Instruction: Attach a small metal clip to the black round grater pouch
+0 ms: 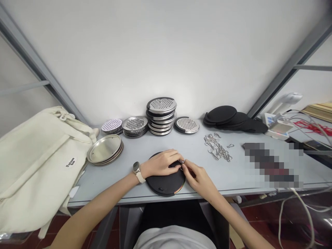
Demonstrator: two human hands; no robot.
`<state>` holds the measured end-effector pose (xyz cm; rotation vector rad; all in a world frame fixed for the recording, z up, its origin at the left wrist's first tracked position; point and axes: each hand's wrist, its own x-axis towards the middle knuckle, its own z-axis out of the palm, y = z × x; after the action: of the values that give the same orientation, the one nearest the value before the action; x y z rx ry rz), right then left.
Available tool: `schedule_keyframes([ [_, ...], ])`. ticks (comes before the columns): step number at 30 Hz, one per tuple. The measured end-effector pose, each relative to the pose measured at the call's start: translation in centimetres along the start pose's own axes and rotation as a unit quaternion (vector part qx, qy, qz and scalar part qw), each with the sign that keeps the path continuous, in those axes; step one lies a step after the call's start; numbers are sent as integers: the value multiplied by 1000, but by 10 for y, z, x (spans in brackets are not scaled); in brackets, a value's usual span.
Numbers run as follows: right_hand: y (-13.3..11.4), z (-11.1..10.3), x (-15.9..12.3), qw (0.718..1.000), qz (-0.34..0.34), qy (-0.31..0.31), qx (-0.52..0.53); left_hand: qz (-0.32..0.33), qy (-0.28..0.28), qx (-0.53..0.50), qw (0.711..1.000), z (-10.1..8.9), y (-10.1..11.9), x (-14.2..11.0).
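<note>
A round black disc (166, 183) lies near the front edge of the table, with a thin shiny rim showing at its lower right. My left hand (164, 163), with a watch on the wrist, rests over the disc, and its fingertips close on a small metal ring (182, 168) at the disc's right edge. From the right, my right hand (197, 176) pinches the same ring between thumb and index finger. The fingers partly hide the ring and how it joins the disc. A pile of metal key rings with snap hooks (218, 148) lies to the right.
Behind stand a tall stack of grater discs (161, 116), shorter grater stacks (135, 125) and a single grater (187, 125). Plain metal discs (105, 149) lie left, beside a cream bag (44, 162). Black round covers (223, 116) sit back right, near a blurred-out object (272, 166) and cables.
</note>
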<state>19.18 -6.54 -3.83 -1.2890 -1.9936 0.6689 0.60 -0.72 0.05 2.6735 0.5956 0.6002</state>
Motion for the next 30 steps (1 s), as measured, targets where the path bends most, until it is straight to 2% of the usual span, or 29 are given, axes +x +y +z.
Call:
schedule_keyframes([
  [17, 0, 1, 0, 1000, -12, 16, -1, 10, 3, -8, 1000, 0, 1, 0],
  [30, -1, 0, 1, 1000, -15, 11, -25, 32, -7, 62, 998, 0, 0, 0],
])
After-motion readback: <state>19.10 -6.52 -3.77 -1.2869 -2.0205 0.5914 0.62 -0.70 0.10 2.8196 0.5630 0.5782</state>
